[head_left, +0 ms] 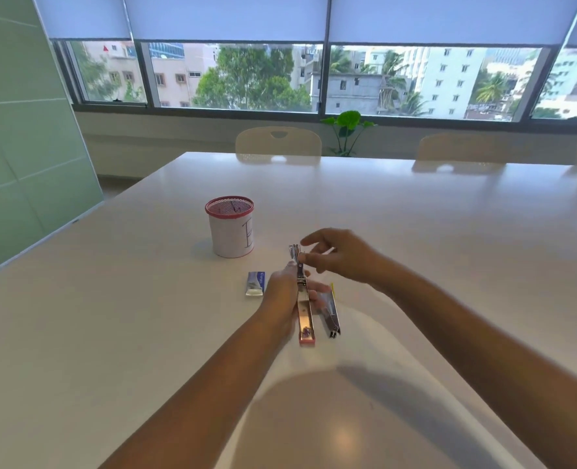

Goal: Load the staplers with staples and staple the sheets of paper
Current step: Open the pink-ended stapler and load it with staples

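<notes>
Stapler position: I see the stapler [303, 299] opened out long and held above the white worktop [111, 316], between my two hands, near the middle of the view.
Left hand: my left hand [282, 292] wraps the stapler's middle from the left side, fingers closed around it.
Right hand: my right hand [338, 255] is at the stapler's far, upper end; thumb and forefinger pinch there, the other fingers spread loose. I cannot tell whether a staple strip sits between them.
Stapler look: shiny metal channel, pink base tip at the near end, a second metal arm swung out to the right with a thin yellow part.
Staple box: a small blue and white box [256, 283] lies on the worktop just left of my left hand; its print is too small to read.
Writing: a red mesh cup [231, 231], wrapped in white paper, stands further back on the left; the paper bears a hand-drawn letter E.
</notes>
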`<move>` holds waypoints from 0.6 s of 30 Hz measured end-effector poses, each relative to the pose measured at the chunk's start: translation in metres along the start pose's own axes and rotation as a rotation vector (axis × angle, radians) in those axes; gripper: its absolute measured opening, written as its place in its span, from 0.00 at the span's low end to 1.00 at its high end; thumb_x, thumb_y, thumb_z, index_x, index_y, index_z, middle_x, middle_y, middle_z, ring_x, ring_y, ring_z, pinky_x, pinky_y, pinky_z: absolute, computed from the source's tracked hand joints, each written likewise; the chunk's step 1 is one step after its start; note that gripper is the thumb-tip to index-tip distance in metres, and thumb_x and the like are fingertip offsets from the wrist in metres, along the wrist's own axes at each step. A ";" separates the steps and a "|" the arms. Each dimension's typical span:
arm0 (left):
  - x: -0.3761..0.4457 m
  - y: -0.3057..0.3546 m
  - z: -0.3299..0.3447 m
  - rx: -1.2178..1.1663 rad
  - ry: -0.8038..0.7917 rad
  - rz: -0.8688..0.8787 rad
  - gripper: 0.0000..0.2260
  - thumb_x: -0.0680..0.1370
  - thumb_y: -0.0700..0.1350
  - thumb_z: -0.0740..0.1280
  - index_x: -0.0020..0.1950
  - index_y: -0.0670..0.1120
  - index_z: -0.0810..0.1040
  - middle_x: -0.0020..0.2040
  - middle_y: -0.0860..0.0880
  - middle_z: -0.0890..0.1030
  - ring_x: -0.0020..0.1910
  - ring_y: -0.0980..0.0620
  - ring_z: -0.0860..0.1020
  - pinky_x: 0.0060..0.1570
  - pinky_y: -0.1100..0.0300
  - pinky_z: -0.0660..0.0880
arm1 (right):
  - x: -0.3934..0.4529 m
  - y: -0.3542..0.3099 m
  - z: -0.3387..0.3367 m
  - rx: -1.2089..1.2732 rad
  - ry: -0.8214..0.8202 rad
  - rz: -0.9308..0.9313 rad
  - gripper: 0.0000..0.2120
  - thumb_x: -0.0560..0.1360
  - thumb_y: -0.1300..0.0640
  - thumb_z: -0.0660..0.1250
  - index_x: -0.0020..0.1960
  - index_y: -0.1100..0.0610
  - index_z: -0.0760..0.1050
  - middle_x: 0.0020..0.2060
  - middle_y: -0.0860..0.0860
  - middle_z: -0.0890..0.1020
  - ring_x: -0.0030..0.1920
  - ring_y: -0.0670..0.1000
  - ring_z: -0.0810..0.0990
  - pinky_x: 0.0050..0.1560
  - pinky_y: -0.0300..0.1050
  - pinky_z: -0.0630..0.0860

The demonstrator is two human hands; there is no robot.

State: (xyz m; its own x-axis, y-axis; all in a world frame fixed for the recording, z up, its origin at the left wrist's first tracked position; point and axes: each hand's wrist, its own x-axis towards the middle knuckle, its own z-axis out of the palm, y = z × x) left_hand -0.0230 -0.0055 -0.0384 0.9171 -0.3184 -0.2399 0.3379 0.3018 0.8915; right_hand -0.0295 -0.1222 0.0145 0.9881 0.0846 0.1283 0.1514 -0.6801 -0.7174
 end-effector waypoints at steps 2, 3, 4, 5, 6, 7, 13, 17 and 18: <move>-0.005 -0.002 0.005 0.047 -0.008 0.062 0.15 0.82 0.49 0.52 0.52 0.39 0.72 0.30 0.43 0.82 0.29 0.48 0.79 0.31 0.55 0.75 | -0.012 0.005 -0.001 0.051 0.035 -0.019 0.14 0.73 0.55 0.68 0.58 0.57 0.76 0.35 0.43 0.78 0.31 0.38 0.77 0.36 0.28 0.73; -0.007 -0.004 0.006 0.062 -0.009 0.079 0.15 0.82 0.49 0.52 0.50 0.40 0.73 0.30 0.45 0.83 0.31 0.46 0.79 0.31 0.56 0.75 | -0.017 0.006 -0.001 0.070 0.057 -0.024 0.13 0.73 0.56 0.68 0.57 0.57 0.77 0.35 0.42 0.78 0.31 0.37 0.77 0.35 0.27 0.72; -0.010 -0.006 0.008 0.075 -0.014 0.090 0.15 0.82 0.49 0.52 0.49 0.41 0.73 0.29 0.46 0.83 0.32 0.45 0.78 0.29 0.58 0.75 | -0.021 0.008 -0.001 0.080 0.080 -0.028 0.12 0.73 0.56 0.69 0.56 0.56 0.77 0.35 0.41 0.78 0.31 0.37 0.77 0.35 0.28 0.71; -0.012 -0.007 0.010 0.090 -0.023 0.095 0.16 0.82 0.49 0.51 0.49 0.41 0.73 0.29 0.46 0.83 0.32 0.44 0.78 0.27 0.60 0.74 | -0.025 0.010 -0.001 0.089 0.102 -0.027 0.11 0.73 0.57 0.69 0.55 0.56 0.78 0.36 0.40 0.78 0.32 0.37 0.77 0.36 0.31 0.71; -0.014 -0.008 0.011 0.107 -0.038 0.097 0.17 0.82 0.49 0.50 0.50 0.40 0.73 0.30 0.46 0.83 0.31 0.44 0.77 0.25 0.61 0.74 | -0.028 0.012 0.000 0.102 0.124 -0.024 0.09 0.72 0.58 0.69 0.53 0.55 0.78 0.36 0.40 0.77 0.32 0.38 0.76 0.37 0.34 0.70; -0.016 -0.009 0.013 0.117 -0.059 0.097 0.17 0.82 0.50 0.50 0.52 0.39 0.72 0.30 0.46 0.84 0.29 0.45 0.77 0.24 0.62 0.74 | -0.030 0.014 0.000 0.120 0.146 -0.019 0.07 0.72 0.58 0.70 0.50 0.54 0.78 0.35 0.40 0.78 0.33 0.39 0.76 0.39 0.36 0.71; -0.028 -0.014 0.029 0.073 -0.123 0.059 0.14 0.81 0.50 0.53 0.49 0.41 0.71 0.32 0.41 0.83 0.20 0.53 0.72 0.23 0.63 0.71 | -0.039 0.025 0.001 0.275 0.259 -0.030 0.11 0.69 0.62 0.72 0.38 0.48 0.75 0.33 0.44 0.81 0.32 0.41 0.80 0.40 0.37 0.76; -0.032 -0.012 0.033 0.077 -0.153 0.037 0.14 0.81 0.50 0.52 0.51 0.41 0.71 0.38 0.39 0.82 0.23 0.51 0.75 0.25 0.62 0.74 | -0.045 0.032 -0.007 0.319 0.292 -0.031 0.09 0.70 0.63 0.71 0.39 0.50 0.76 0.26 0.43 0.81 0.29 0.39 0.79 0.34 0.32 0.74; -0.032 -0.012 0.033 0.104 -0.145 0.056 0.13 0.82 0.49 0.51 0.51 0.42 0.70 0.39 0.40 0.82 0.24 0.51 0.77 0.26 0.61 0.75 | -0.046 0.035 -0.010 0.318 0.295 -0.028 0.09 0.70 0.63 0.71 0.40 0.51 0.76 0.26 0.41 0.81 0.29 0.39 0.79 0.34 0.31 0.73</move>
State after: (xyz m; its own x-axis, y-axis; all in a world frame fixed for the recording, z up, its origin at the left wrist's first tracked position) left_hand -0.0630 -0.0282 -0.0288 0.8912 -0.4323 -0.1378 0.2567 0.2300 0.9387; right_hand -0.0697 -0.1568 -0.0094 0.9407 -0.1433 0.3074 0.2239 -0.4182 -0.8803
